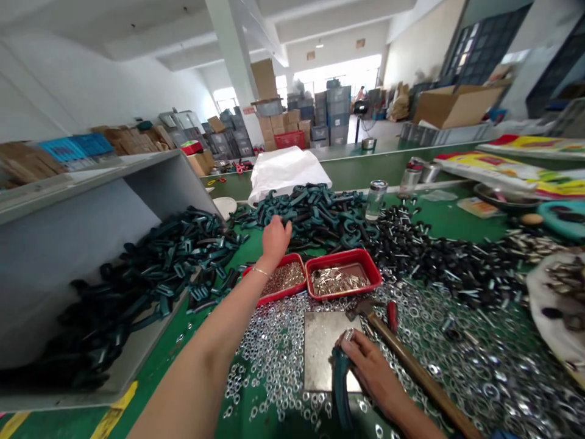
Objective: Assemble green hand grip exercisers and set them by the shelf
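Note:
My left hand (275, 236) reaches out to the near edge of a heap of teal and black curved plastic handles (320, 210). Its thumb stands off to the side, while the other fingers are hidden among the parts. Closer to me, my right hand (370, 360) is closed round the upper end of one teal curved handle (340, 387). A small ribbed silvery piece (349, 334) shows at its fingertips. Both are over a flat metal plate (315, 350). A hammer (411, 366) lies right beside this hand, with a red-handled tool (392, 316) near its head.
Two red trays, one with tiny coppery pieces (286, 277) and one with metal pins (342, 280), stand beyond the plate. Loose metal rings (274, 341) cover the bench. Black-headed bolts (425, 259) are heaped right; a grey bin (176, 164) of handles stands left. A glass jar (375, 200) stands behind.

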Available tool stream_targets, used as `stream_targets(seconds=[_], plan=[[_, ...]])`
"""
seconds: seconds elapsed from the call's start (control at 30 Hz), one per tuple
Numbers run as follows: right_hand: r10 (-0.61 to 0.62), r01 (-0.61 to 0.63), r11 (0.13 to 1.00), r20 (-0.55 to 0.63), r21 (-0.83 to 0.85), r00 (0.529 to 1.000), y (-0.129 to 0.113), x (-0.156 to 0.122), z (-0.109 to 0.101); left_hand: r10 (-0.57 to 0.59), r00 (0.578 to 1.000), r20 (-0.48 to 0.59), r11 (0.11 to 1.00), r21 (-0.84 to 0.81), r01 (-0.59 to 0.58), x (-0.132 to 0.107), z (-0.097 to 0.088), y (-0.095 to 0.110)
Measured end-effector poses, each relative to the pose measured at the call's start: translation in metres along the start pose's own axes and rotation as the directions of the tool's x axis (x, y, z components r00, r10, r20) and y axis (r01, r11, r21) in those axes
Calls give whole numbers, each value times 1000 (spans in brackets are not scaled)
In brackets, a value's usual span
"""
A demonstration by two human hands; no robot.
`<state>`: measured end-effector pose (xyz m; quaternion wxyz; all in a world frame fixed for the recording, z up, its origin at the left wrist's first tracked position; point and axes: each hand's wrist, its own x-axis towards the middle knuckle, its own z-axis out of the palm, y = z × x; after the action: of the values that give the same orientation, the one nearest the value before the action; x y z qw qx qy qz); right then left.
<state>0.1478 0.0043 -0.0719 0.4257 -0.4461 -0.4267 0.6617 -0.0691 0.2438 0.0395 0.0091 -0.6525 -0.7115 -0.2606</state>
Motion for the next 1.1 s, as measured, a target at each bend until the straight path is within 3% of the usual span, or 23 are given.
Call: stream_targets(seconds=[0.07, 0.1, 0.17, 0.2, 0.27, 0.37, 0.47, 0.63, 0.87, 0.93, 1.1], plan=[[10, -13, 997, -32, -81, 999, -10, -1, -2, 31, 998, -56, 963, -265, -44, -36, -19, 5], [-15, 5, 987, -61, -162, 998, -16, -1, -3, 65, 998, -13, 901, -429, -64, -63, -24, 8], [-147, 91, 918, -119, -386, 982, -28, -1, -5, 146, 967, 209, 744, -668, 32, -125, -26, 15], [-235, 142, 853, -125, -502, 964, -34, 0, -5, 169, 929, 328, 686, -716, 128, -156, -23, 18], [-365, 221, 700, -74, -679, 928, -45, -1, -5, 128, 875, 467, 579, -752, 316, -210, -14, 24], [-398, 254, 553, 17, -793, 917, -56, -5, -4, 65, 831, 553, 468, -752, 464, -253, -3, 29], [-387, 252, 468, 60, -847, 920, -61, -13, -3, 48, 810, 584, 471, -729, 498, -261, -4, 31], [-362, 245, 383, 99, -890, 927, -68, -23, -3, 73, 870, 488, 655, -681, 327, -258, -11, 34], [-334, 273, 206, 195, -940, 922, -81, -19, -1, 120, 911, 395, 755, -632, 174, -249, -22, 40], [-334, 283, 208, 203, -936, 920, -82, -18, -1, 156, 909, 387, 784, -608, 124, -245, -26, 44], [-372, 317, 311, 192, -896, 908, -80, -23, -3, 158, 908, 389, 820, -564, 99, -249, -30, 51]])
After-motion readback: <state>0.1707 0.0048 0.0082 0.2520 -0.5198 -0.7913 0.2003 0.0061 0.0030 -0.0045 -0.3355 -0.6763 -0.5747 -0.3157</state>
